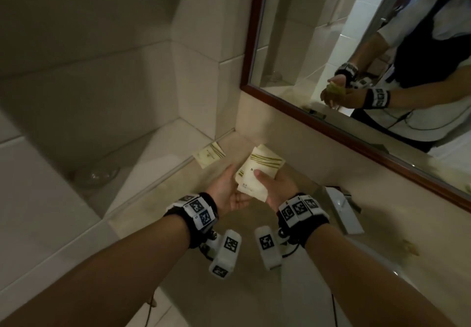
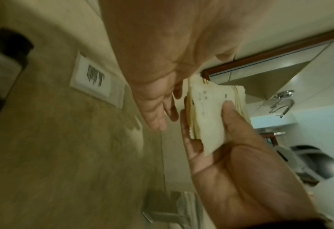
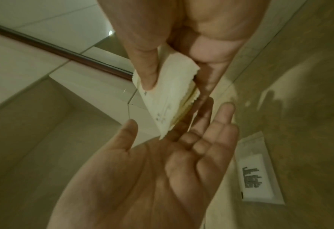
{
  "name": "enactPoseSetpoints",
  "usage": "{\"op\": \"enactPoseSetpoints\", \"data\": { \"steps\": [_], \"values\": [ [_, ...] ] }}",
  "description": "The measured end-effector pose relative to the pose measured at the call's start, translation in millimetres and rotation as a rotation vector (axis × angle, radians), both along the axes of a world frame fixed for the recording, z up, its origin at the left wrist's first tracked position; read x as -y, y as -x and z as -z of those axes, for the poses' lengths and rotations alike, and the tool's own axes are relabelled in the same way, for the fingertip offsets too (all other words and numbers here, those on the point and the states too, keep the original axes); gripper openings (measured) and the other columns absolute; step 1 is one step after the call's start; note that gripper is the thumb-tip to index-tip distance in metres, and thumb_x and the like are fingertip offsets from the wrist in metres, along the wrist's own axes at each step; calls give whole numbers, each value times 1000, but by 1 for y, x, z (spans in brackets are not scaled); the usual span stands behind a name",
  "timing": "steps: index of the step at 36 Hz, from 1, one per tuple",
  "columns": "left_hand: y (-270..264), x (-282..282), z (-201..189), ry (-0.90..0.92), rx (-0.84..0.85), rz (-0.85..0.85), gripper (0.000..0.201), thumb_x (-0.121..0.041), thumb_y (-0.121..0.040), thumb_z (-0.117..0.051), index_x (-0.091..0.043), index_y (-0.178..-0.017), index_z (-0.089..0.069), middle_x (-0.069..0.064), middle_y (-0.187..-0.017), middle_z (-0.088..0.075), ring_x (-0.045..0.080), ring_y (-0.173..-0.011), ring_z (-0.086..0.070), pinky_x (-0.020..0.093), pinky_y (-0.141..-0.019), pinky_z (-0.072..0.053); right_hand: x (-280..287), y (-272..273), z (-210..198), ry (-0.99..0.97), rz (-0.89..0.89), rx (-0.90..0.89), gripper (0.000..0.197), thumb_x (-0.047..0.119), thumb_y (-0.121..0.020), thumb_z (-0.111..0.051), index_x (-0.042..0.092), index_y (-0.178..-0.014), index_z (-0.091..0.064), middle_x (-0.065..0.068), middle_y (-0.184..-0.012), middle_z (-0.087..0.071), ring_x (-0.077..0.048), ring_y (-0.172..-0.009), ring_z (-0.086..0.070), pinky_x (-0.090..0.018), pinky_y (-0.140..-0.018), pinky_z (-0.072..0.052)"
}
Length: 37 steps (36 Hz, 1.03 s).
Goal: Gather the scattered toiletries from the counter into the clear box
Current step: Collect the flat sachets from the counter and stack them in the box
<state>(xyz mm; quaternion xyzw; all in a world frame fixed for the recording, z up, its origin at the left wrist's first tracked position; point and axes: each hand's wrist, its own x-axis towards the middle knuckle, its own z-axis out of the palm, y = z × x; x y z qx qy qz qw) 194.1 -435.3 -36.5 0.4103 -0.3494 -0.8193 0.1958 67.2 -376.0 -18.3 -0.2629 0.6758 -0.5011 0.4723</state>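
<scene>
I have a small stack of cream packets (image 1: pixel 257 173) up off the counter (image 1: pixel 163 199), pinched in my right hand (image 1: pixel 277 189) with the thumb on the top face and the fingers underneath, as the right wrist view shows plainly. My left hand (image 1: pixel 226 191) is flat and spread just beside the stack, palm up, its fingers close to the lower edge; whether they touch the paper I cannot tell from any view. I judge this to be the collecting step: packets are in hand but not yet boxed, and one more packet (image 1: pixel 210 157) lies on the counter near the wall corner, well apart from both hands. A white sachet (image 2: pixel 95 80) with dark print also lies flat on the stone (the left wrist view shows it clearly, though I cannot place it in the head view). The box (image 1: pixel 342 208), as I take the pale rectangular thing on the counter to my right to be, sits near the right wrist; the blur keeps me from being sure. Next I would either pass the stack across or keep it pinched, free one hand for the stray packet, then carry everything right to the box without letting the loose sheets fan out.
</scene>
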Motion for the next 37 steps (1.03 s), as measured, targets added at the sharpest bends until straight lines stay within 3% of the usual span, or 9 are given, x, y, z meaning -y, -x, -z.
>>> {"op": "enactPoseSetpoints", "data": {
  "steps": [4, 7, 9, 13, 21, 25, 30, 34, 37],
  "values": [
    [-15, 29, 3, 125, 143, 106, 57, -67, -91, -31, -22, -86, -66, 5, -84, -69, 20, -73, -64, 31, -66, -44, 23, -4, -5, -52, -55, -111, 16, 22, -87, -68, 16, -101, -62, 2, -95, -66, -11, -73, -64, -13, -58, -55],
    [-27, 53, 5, 363, 394, 317, 58, -68, -91, -29, -26, -122, -55, -3, -117, -59, 20, -108, -59, 34, -87, -47, 42, 0, 3, -89, -77, -197, 21, 34, -77, -74, 26, -95, -68, 1, -104, -70, -21, -92, -67, -35, -86, -56],
    [-28, 75, 14, 568, 575, 426, 53, -55, -95, -40, -22, -136, -46, -1, -134, -53, 22, -121, -53, 31, -102, -41, 53, 4, 10, -120, -93, -233, 21, 37, -73, -75, 27, -91, -69, -1, -105, -71, -25, -99, -66, -48, -93, -52],
    [-30, 121, 38, 866, 877, 522, 45, -21, -93, -56, -9, -136, -49, 10, -139, -51, 26, -127, -49, 28, -101, -38, 70, 3, 12, -172, -127, -311, 29, 26, -86, -67, 16, -113, -65, 0, -108, -67, -18, -96, -63, -35, -87, -52],
    [-35, 179, 83, 1165, 1141, 884, 68, -35, -90, -59, -24, -149, -28, 8, -155, -24, 32, -139, -30, 43, -114, -30, 93, 10, 49, -290, -86, -313, 32, 25, -86, -68, 17, -116, -63, -2, -113, -68, -21, -97, -64, -34, -84, -51],
    [-30, 187, 99, 1164, 1160, 928, 70, -46, -92, -46, -39, -151, -10, 2, -161, 6, 33, -148, 0, 45, -121, -11, 94, 9, 62, -282, -24, -232, 33, 18, -87, -67, 12, -119, -63, -4, -111, -67, -19, -90, -62, -30, -75, -49],
    [-17, 186, 113, 1007, 1220, 766, 90, -72, -86, -35, -24, -154, -1, 1, -162, -4, 30, -148, -10, 43, -119, -12, 87, 8, 69, -297, -13, -194, 29, 15, -88, -65, 11, -117, -62, -1, -104, -64, -19, -92, -61, -32, -82, -49],
    [-12, 178, 113, 965, 1223, 717, 80, -65, -93, -28, -18, -154, -6, 7, -161, -10, 30, -147, -13, 44, -120, -12, 80, 12, 72, -296, 14, -169, 30, 16, -87, -67, 11, -116, -63, -5, -109, -67, -20, -92, -63, -34, -82, -51],
    [-12, 169, 107, 997, 1203, 732, 60, -40, -101, -34, -15, -152, -15, 12, -160, -10, 34, -145, -19, 48, -117, -19, 73, 17, 72, -279, 44, -136, 31, 15, -86, -68, 10, -116, -62, -8, -114, -67, -22, -95, -64, -37, -84, -52]
  ]
}}
